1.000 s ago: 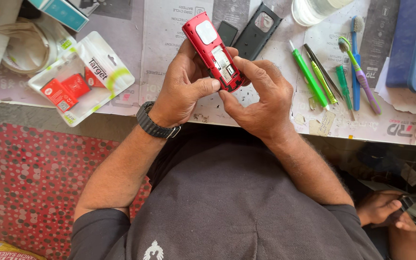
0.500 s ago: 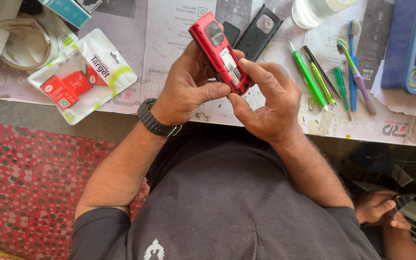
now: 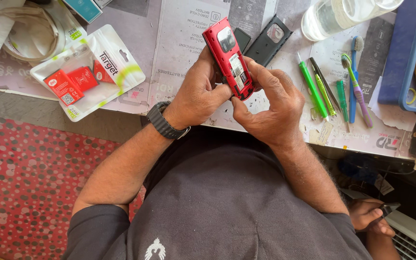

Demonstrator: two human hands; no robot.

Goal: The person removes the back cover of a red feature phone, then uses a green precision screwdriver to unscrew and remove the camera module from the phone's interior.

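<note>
Both hands, left [image 3: 199,94] and right [image 3: 268,107], clamped on red phone [image 3: 231,58], frame centre. I judge back cover [image 3: 268,40] off, battery bay open, reassembly pending.

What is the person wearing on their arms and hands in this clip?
Both forearms are bare. The left hand has a dark watch with a wide ribbed strap on its wrist. The right hand wears nothing that shows. Short dark grey sleeves cover the upper arms, and the shirt bears a small white emblem.
</note>
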